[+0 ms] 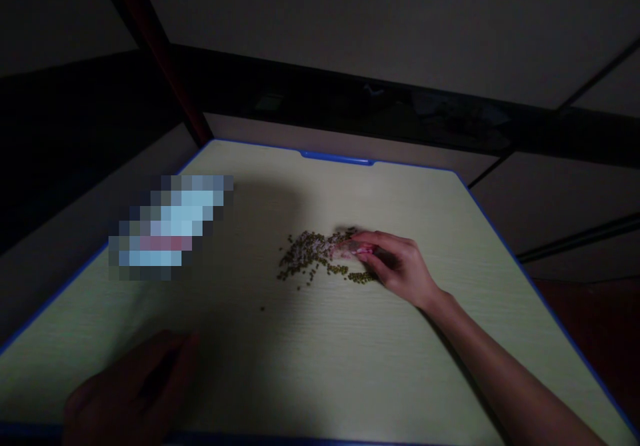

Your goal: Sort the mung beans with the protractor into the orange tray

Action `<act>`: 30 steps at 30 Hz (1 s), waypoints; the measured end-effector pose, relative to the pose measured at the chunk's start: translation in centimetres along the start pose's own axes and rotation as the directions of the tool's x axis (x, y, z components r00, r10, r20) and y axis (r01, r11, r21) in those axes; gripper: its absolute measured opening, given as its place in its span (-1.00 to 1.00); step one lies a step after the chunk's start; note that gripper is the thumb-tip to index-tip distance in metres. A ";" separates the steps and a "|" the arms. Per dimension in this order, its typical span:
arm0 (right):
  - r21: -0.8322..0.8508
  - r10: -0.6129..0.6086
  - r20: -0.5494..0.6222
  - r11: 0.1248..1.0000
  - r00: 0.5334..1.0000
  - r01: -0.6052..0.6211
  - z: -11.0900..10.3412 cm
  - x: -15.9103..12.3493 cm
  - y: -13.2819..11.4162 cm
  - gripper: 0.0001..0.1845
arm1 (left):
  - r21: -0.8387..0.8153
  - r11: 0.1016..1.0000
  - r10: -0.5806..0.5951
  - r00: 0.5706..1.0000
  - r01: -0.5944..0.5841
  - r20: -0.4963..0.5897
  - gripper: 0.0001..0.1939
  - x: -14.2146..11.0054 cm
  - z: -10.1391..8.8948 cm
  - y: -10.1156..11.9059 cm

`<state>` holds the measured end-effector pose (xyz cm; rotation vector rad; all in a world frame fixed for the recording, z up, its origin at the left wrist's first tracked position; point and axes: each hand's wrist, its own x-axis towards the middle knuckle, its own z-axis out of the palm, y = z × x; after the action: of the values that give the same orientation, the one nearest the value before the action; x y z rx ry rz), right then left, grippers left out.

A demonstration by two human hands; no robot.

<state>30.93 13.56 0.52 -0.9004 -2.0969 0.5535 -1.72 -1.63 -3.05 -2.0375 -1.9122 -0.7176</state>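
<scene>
A loose heap of small green mung beans mixed with whitish grains lies at the middle of the pale table. My right hand reaches in from the right. Its thumb and fingertips pinch a small see-through, pinkish thing over the heap's right end; its exact kind cannot be made out. Some beans lie just below those fingertips. In deep shadow at the lower left, my left hand is closed, apart from the heap. Its thumb and forefinger come together, and whatever is between them, if anything, is too dark to see.
The pale tabletop has a blue edge and a blue handle-like strip at the far side. A blurred-out, pixelated bright rectangle lies at the left. One stray bean sits nearer to me. Cabinet panels stand behind the table.
</scene>
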 end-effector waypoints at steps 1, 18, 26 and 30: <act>0.006 -0.004 0.001 1.000 1.000 0.004 0.0 0.0 0.0 -0.75 | -0.002 1.000 -0.001 1.000 0.001 -0.009 -0.62 -0.1 0.1 -0.1; 0.036 -0.026 0.017 0.999 1.000 0.026 -0.5 -0.4 0.4 -0.72 | -0.005 1.000 0.017 0.999 -0.017 -0.052 -0.63 0.4 0.0 0.4; 0.049 -0.027 0.020 0.998 0.999 0.026 -0.3 -0.4 0.3 -0.75 | -0.026 1.000 0.012 0.999 -0.013 -0.042 -0.61 0.1 -0.1 0.1; 0.046 -0.035 0.024 0.998 0.999 0.033 -0.2 -0.4 0.1 -0.76 | -0.013 1.000 -0.016 1.000 0.016 -0.015 -0.61 -0.1 0.0 0.0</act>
<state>31.28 13.34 0.42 -0.8344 -2.1093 0.5954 -1.70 -1.72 -3.06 -2.0207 -1.9226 -0.7485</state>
